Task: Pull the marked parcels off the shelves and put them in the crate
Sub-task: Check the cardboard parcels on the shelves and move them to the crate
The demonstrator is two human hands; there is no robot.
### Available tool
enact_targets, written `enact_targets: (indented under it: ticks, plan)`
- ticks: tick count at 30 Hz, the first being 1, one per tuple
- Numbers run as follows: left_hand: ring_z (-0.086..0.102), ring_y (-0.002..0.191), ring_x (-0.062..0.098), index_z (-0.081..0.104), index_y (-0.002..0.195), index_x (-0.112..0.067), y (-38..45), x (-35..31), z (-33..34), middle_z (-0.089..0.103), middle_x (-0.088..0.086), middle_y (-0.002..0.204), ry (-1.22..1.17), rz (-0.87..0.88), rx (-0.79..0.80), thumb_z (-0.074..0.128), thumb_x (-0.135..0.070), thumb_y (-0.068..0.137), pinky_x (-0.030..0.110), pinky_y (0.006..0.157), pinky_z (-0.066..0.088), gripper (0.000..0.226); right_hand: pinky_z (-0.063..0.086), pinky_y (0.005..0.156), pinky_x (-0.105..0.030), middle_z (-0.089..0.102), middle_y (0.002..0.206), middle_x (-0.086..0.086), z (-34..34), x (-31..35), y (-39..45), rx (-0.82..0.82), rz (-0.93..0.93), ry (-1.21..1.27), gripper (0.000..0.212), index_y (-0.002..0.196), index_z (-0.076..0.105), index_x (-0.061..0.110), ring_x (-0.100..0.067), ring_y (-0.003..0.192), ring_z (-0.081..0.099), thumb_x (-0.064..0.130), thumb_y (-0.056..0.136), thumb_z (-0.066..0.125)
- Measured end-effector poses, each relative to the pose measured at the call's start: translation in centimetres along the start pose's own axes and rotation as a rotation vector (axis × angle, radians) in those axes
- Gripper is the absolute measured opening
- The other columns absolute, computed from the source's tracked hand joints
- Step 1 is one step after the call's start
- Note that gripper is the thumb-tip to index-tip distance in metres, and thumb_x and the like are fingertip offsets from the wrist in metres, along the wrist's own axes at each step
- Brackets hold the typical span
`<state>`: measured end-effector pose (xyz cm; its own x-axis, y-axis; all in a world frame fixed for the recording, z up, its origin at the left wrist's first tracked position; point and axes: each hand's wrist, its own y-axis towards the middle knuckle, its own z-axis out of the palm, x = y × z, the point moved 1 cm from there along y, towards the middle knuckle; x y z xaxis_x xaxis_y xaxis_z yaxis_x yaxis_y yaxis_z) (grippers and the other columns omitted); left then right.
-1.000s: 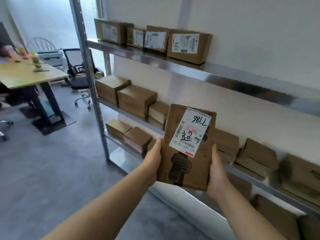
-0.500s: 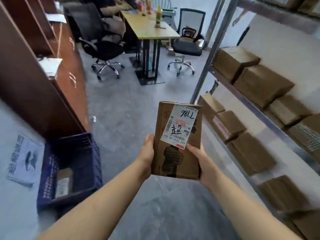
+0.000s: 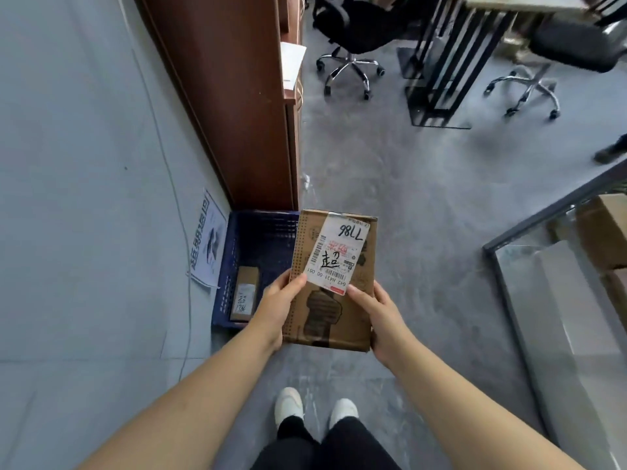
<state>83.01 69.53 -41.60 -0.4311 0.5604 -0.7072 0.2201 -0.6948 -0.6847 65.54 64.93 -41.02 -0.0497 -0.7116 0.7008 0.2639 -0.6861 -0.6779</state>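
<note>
- A flat cardboard parcel [image 3: 334, 283] is held up in front of the person, label side facing the camera, well above the grey floor [image 3: 407, 205].
- The left hand [image 3: 276, 308] grips the parcel's left edge, thumb laid over the front face and the remaining fingers hidden behind the cardboard.
- The right hand [image 3: 380, 320] clasps the lower right corner, thumb pressed on the front just under the label, the other fingers wrapped behind.
- A white shipping label [image 3: 336, 257] sits tilted on the upper half of the parcel, with "7786" handwritten upside down, a barcode and a large handwritten character.
- The dark blue plastic crate [image 3: 258, 239] stands on the floor to the left of the parcel, against the grey wall [image 3: 84, 164]; the parcel overlaps its right side in view.
- One small labelled box [image 3: 245, 293] already lies inside the crate near its left wall.
- A printed paper notice [image 3: 208, 239] is stuck on the wall just beside the crate.
- A brown wooden cabinet [image 3: 237, 96] rises right behind the crate, hemming in its far side.
- Two office chairs [image 3: 353, 45] and black desk legs [image 3: 441, 62] stand farther off across the floor.
- A metal shelf frame [image 3: 529, 232] with cardboard boxes [image 3: 604, 232] lies at the right edge.
- White shoes [image 3: 288, 403] show below the parcel.
</note>
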Motion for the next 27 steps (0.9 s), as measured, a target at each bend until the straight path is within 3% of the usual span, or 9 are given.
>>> enact_targets:
  ticks: [3, 7, 10, 13, 16, 21, 24, 27]
  plan:
    - [0.071, 0.099, 0.024, 0.062, 0.123, -0.020, 2.8, 0.0, -1.6, 0.074, 0.006, 0.108, 0.014, -0.036, -0.011, 0.059, -0.026, 0.097, 0.039, 0.086, 0.057, 0.027, 0.060, 0.076, -0.042, 0.070, 0.117, -0.003, 1.3, -0.4, 3.8, -0.088, 0.082, -0.092, 0.064, 0.136, 0.048, 0.023, -0.023, 0.099, 0.071, 0.030, 0.081, 0.079]
    - [0.070, 0.102, 0.019, 0.056, 0.131, -0.024, 6.4, 0.7, -3.6, 0.073, 0.001, 0.112, 0.107, -0.056, -0.042, 0.067, -0.018, 0.091, 0.036, 0.090, 0.056, 0.042, 0.054, 0.071, -0.035, 0.067, 0.114, -0.002, 2.0, -0.8, 8.3, -0.093, 0.156, -0.165, 0.057, 0.129, 0.047, 0.023, -0.021, 0.100, 0.067, 0.031, 0.082, 0.078]
    - [0.069, 0.101, 0.013, 0.051, 0.136, -0.031, 10.9, 1.4, -5.3, 0.071, -0.004, 0.115, 0.210, -0.086, -0.106, 0.074, -0.017, 0.086, 0.032, 0.088, 0.057, 0.057, 0.055, 0.072, -0.037, 0.068, 0.113, -0.003, 2.6, -2.1, 14.1, -0.075, 0.226, -0.194, 0.057, 0.130, 0.049, 0.020, -0.021, 0.099, 0.067, 0.023, 0.082, 0.079]
    - [0.061, 0.105, 0.009, 0.052, 0.136, -0.031, 16.6, 2.9, -7.5, 0.064, -0.008, 0.120, 0.417, -0.032, -0.273, 0.076, -0.024, 0.084, 0.032, 0.096, 0.051, 0.058, 0.056, 0.070, -0.040, 0.069, 0.113, -0.002, 3.4, -5.5, 20.6, -0.021, 0.309, -0.195, 0.050, 0.131, 0.052, 0.021, -0.020, 0.099, 0.066, 0.007, 0.088, 0.070]
    - [0.056, 0.103, 0.008, 0.051, 0.137, -0.029, 24.5, 6.5, -10.9, 0.060, -0.011, 0.116, 0.488, -0.029, -0.368, 0.074, -0.024, 0.086, 0.028, 0.096, 0.047, 0.056, 0.058, 0.079, -0.050, 0.069, 0.115, 0.001, 4.1, -11.1, 29.3, 0.073, 0.362, -0.244, 0.051, 0.132, 0.055, 0.027, -0.023, 0.105, 0.065, 0.000, 0.089, 0.064]
    - [0.062, 0.112, 0.013, 0.052, 0.140, -0.027, 35.7, 13.9, -17.3, 0.065, -0.010, 0.120, 0.540, -0.104, -0.359, 0.069, -0.018, 0.089, 0.042, 0.101, 0.050, 0.054, 0.055, 0.089, -0.051, 0.071, 0.115, 0.006, 5.5, -20.4, 41.0, 0.104, 0.340, -0.332, 0.052, 0.129, 0.056, 0.036, -0.024, 0.109, 0.065, 0.002, 0.090, 0.064]
    - [0.059, 0.116, 0.010, 0.049, 0.142, -0.030, 41.8, 19.0, -21.0, 0.060, -0.010, 0.133, 0.562, -0.137, -0.326, 0.066, -0.015, 0.090, 0.038, 0.104, 0.048, 0.057, 0.052, 0.096, -0.049, 0.069, 0.118, 0.008, 6.2, -26.1, 46.8, 0.093, 0.350, -0.372, 0.051, 0.129, 0.054, 0.038, -0.020, 0.111, 0.062, 0.003, 0.092, 0.062]
    - [0.054, 0.123, 0.014, 0.045, 0.145, -0.026, 46.5, 23.6, -23.0, 0.057, -0.008, 0.132, 0.609, -0.155, -0.306, 0.065, -0.004, 0.090, 0.031, 0.104, 0.045, 0.062, 0.046, 0.103, -0.050, 0.065, 0.122, 0.005, 5.6, -31.0, 50.8, 0.067, 0.371, -0.428, 0.052, 0.131, 0.049, 0.036, -0.020, 0.115, 0.058, 0.000, 0.094, 0.056]
